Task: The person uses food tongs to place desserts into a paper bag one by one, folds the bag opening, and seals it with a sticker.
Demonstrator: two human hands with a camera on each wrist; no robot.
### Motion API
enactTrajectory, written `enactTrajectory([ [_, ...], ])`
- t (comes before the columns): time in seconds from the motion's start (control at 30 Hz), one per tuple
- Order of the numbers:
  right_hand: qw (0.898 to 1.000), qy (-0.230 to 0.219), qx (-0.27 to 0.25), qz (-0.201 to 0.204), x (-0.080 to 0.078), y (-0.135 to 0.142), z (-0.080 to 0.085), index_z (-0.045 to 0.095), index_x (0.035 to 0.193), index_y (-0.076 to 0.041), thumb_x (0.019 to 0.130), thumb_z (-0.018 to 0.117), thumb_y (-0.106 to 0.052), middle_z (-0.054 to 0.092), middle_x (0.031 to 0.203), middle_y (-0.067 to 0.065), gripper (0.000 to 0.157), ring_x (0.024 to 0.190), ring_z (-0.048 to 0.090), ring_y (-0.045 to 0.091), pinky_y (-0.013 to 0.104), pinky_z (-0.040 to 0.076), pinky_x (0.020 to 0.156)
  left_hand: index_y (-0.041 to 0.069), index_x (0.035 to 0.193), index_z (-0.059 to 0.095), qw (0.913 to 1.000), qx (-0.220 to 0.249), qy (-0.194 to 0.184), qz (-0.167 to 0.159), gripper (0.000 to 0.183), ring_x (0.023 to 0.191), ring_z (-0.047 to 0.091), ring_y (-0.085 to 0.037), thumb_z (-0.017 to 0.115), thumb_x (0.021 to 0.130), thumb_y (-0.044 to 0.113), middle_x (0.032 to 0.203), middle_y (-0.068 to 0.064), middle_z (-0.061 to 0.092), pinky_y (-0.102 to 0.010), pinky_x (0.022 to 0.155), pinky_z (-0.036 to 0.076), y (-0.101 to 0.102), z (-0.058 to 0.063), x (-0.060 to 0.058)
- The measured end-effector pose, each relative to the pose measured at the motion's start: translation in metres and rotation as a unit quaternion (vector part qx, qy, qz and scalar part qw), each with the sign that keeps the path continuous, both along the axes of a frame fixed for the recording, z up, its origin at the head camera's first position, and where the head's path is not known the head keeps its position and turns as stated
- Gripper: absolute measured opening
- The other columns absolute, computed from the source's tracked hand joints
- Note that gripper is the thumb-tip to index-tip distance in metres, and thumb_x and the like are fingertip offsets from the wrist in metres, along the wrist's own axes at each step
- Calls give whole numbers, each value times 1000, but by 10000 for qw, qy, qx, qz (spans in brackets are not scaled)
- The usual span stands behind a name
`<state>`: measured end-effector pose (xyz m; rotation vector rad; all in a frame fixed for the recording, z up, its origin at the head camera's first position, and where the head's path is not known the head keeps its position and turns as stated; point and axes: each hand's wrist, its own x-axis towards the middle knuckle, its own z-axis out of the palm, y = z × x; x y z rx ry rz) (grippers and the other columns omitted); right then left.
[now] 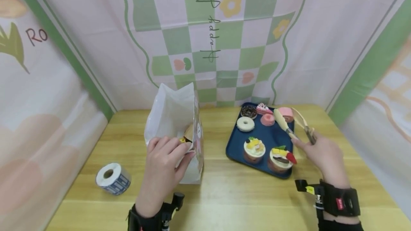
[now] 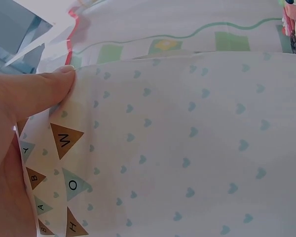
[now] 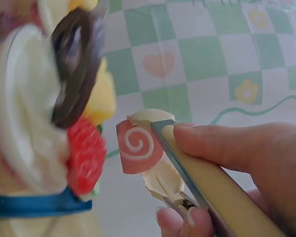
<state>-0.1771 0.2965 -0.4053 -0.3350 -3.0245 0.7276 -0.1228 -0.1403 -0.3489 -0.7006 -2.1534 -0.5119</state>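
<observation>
My left hand [image 1: 163, 163] pinches the near rim of a white paper bag [image 1: 173, 108], which stands upright with its top spread. Inside the bag, a bun-like item [image 1: 188, 133] partly shows behind the rim. In the left wrist view, the thumb [image 2: 64, 81] presses on the bag's heart-printed side [image 2: 187, 148]. My right hand [image 1: 324, 154] grips a pair of tongs [image 1: 310, 134] by the handles. Their cream-coloured tips stand on either side of a pink Swiss roll [image 3: 138, 145] with a white swirl, at the tray's far right corner.
On the dark blue tray [image 1: 236, 145] are a chocolate donut [image 1: 248, 112], a white donut [image 1: 245, 124], a cake slice [image 1: 264, 108], a pink round sweet [image 1: 267, 119] and two fruit-topped cupcakes [image 1: 254, 149]. A label roll [image 1: 113, 178] stands at the left. Printed cloth [image 1: 205, 38] hangs behind the table.
</observation>
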Motion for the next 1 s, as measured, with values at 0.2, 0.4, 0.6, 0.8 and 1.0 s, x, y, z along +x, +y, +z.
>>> enactTrajectory([
  [0.2,9998,177,-78,77,3,-9,9,55,95,-3,88,50,-70,61,73,9,67,59,52,21,31,32,49,17,91,71,10000,5,99,-9,13,78,57,-19,74,83,26,79,5,63,-39,82,37,0,1,-2],
  [0.4,9997,212,-139,77,7,-14,15,53,93,-5,88,51,-69,62,75,10,65,60,53,21,31,33,50,17,91,71,10000,-27,41,21,12,78,56,-18,74,84,27,79,6,62,-39,82,37,-1,0,-2],
  [0.6,9989,399,-131,208,12,-20,21,54,97,-5,89,52,-67,61,77,10,62,60,50,21,31,32,50,17,91,71,10000,-10,41,56,12,78,56,-18,73,84,27,80,6,64,-40,83,37,-1,-1,-1],
  [0.8,9983,437,-266,292,15,-24,27,54,107,-4,89,54,-66,66,78,10,64,61,55,19,31,34,50,17,91,71,10000,41,61,14,12,78,56,-18,73,84,26,80,6,63,-40,83,37,0,-2,-1],
  [1.0,9977,433,-391,334,19,-30,34,54,106,-5,89,54,-65,67,77,9,62,60,55,18,31,34,49,17,91,71,10000,40,78,14,12,77,56,-18,72,85,27,79,5,63,-40,82,37,0,-1,-2],
])
